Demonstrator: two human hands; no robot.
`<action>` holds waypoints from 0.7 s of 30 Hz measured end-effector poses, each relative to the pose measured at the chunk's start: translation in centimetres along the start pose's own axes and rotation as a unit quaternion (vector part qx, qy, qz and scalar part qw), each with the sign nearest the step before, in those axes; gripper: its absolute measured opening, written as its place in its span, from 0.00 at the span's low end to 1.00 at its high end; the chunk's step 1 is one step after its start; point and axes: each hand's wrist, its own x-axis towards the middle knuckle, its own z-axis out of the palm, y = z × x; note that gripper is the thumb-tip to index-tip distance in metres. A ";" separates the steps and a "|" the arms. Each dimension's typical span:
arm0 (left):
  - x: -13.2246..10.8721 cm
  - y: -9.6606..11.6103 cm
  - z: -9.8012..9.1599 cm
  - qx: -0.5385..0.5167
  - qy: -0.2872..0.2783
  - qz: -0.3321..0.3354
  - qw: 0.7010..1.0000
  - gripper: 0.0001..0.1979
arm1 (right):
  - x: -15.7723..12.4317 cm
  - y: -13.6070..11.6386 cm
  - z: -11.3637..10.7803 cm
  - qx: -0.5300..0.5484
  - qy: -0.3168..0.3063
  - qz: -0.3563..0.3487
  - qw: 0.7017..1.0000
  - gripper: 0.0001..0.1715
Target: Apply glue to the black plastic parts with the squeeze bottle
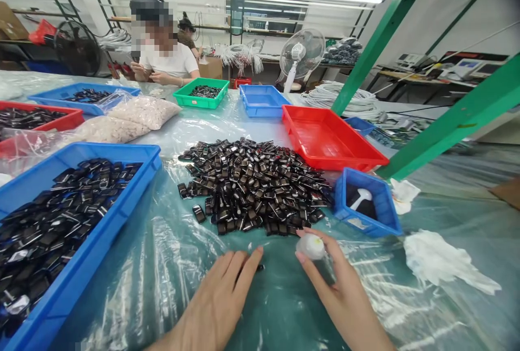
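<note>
My right hand grips a whitish, translucent round object between thumb and fingers, perhaps a small bottle seen end-on. Stretched out low over the plastic-covered table, my left hand has its fingers slightly apart. Close to its index fingertip lies a small black piece, partly hidden by the finger. A tiny white bit is just beyond that hand. Ahead of both hands spreads a large heap of small black plastic parts with shiny metal edges.
A blue tray of black parts stands at left. Right of the heap are a red tray and a small blue bin with a white tool. Crumpled white tissue lies at right, near a green post. A person sits opposite.
</note>
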 end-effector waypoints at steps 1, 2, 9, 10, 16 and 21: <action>-0.5 0.1 0.0 -0.015 0.001 -0.005 1.000 0.22 | -0.1 0.0 0.0 -0.001 -0.003 0.002 1.000 0.19; -1.0 0.3 -0.1 -0.041 0.002 -0.016 0.999 0.21 | -0.1 0.0 -0.1 -0.002 -0.006 0.004 1.000 0.19; -2.5 0.9 -1.8 -0.325 -0.003 -0.206 0.923 0.13 | -0.4 0.5 -0.2 0.002 -0.023 -0.003 1.000 0.20; -2.5 0.8 -2.1 -0.340 -0.007 -0.216 0.915 0.15 | -0.4 0.5 -0.1 0.003 -0.028 -0.010 1.000 0.20; -2.2 0.1 -2.7 -0.407 -0.060 -0.234 0.881 0.14 | -1.3 0.3 0.3 -0.001 -0.074 -0.035 0.997 0.19; -2.0 0.3 -2.8 -0.426 -0.062 -0.250 0.867 0.13 | -2.1 -0.2 0.8 0.016 -0.053 -0.025 0.998 0.19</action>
